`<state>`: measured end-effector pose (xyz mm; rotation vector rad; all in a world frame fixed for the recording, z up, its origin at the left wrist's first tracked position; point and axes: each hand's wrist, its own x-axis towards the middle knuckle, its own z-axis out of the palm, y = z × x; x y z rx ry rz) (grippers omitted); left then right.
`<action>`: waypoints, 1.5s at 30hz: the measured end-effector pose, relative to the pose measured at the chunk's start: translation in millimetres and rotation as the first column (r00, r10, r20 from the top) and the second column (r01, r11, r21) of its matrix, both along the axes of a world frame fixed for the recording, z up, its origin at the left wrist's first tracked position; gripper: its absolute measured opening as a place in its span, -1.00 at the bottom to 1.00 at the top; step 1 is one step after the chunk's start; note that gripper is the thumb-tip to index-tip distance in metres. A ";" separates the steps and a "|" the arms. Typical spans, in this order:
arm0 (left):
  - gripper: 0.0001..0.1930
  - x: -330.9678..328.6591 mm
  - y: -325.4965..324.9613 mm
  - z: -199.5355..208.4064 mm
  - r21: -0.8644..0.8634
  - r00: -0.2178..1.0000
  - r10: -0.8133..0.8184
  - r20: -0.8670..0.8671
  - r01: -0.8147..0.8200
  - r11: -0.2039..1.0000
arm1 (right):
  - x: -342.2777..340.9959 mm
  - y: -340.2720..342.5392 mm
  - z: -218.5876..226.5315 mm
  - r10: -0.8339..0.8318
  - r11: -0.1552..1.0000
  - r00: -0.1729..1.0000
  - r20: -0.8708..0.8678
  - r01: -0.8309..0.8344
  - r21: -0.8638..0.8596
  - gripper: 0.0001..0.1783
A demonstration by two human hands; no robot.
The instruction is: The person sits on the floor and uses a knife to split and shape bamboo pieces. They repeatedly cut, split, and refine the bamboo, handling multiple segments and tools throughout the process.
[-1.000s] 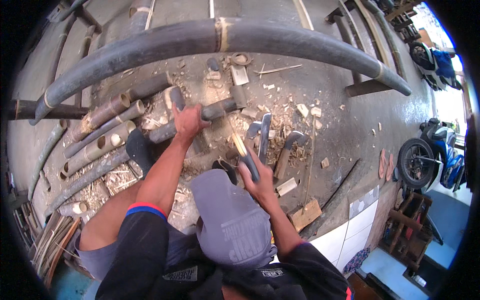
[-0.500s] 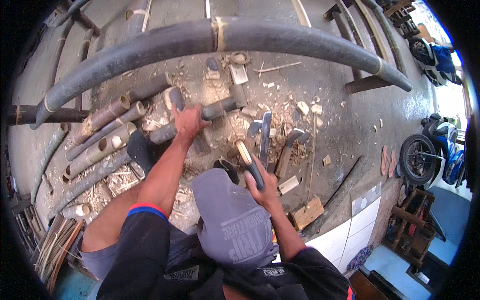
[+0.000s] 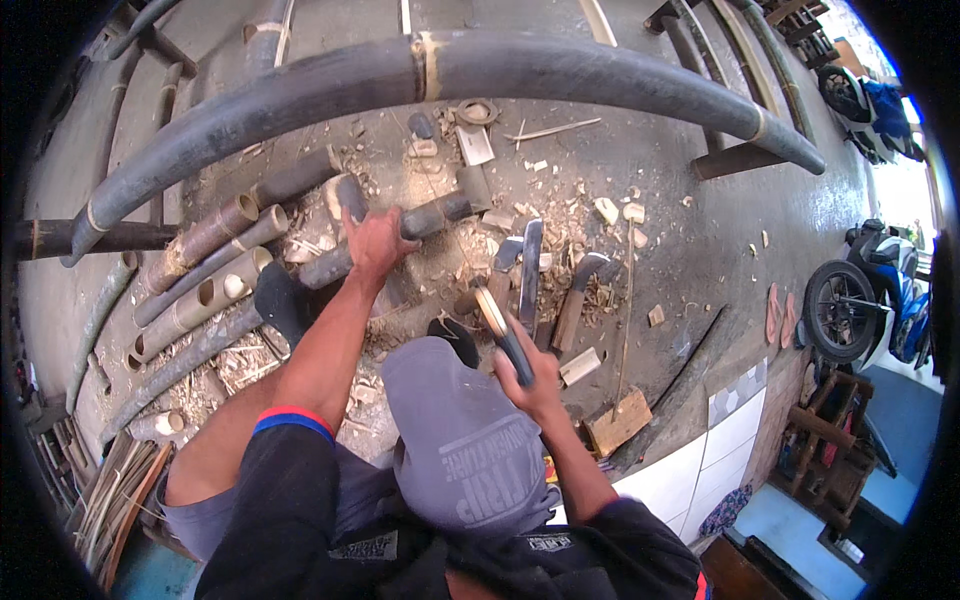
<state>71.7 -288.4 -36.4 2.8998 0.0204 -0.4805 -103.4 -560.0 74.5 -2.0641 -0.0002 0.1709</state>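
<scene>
Reaching forward, my left hand (image 3: 372,245) grips and presses down on a dark bamboo pole (image 3: 437,215) lying at a slant on the ground. Closed around a handsaw (image 3: 510,345) with a black and pale wood handle is my right hand (image 3: 535,378). Its blade is seen almost edge-on as a thin line running up to the pole, to the right of my left hand. How deep it sits in the bamboo I cannot tell. Right of the saw lie a long-bladed knife (image 3: 531,270) and a wooden-handled chopping tool (image 3: 573,310).
A thick bamboo beam (image 3: 580,75) spans the far side. Cut bamboo tubes (image 3: 195,305) lie at left, near a bundle of thin strips (image 3: 120,490). Chips and sawdust cover the floor. A wood block (image 3: 617,422) sits at right, with sandals (image 3: 780,315) and a motorbike (image 3: 850,310) beyond.
My right hand has drawn the saw handle slightly back toward me and to the right. My left hand stays in place on the pole.
</scene>
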 end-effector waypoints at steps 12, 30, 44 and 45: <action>-0.38 9.9 -14.5 8.0 0.004 1.000 -0.010 -0.023 0.010 1.000 | 65.1 33.3 -26.2 0.001 0.998 0.999 -0.036 -0.003 -0.062 -0.42; -0.41 9.4 -6.5 9.6 -0.001 1.000 -0.021 0.018 0.021 1.000 | -25.8 -11.0 7.3 0.001 0.998 1.000 -0.002 -0.001 -0.062 -0.31; -0.36 6.5 -3.1 -3.2 0.051 0.997 -0.045 0.069 0.041 0.998 | 0.1 0.1 2.1 -0.021 1.000 0.999 0.034 0.022 -0.016 -0.34; -0.36 2.7 -1.0 -5.4 0.047 0.996 -0.053 0.068 0.050 0.998 | -32.6 -15.7 14.2 -0.012 1.000 0.999 0.039 0.012 -0.009 -0.32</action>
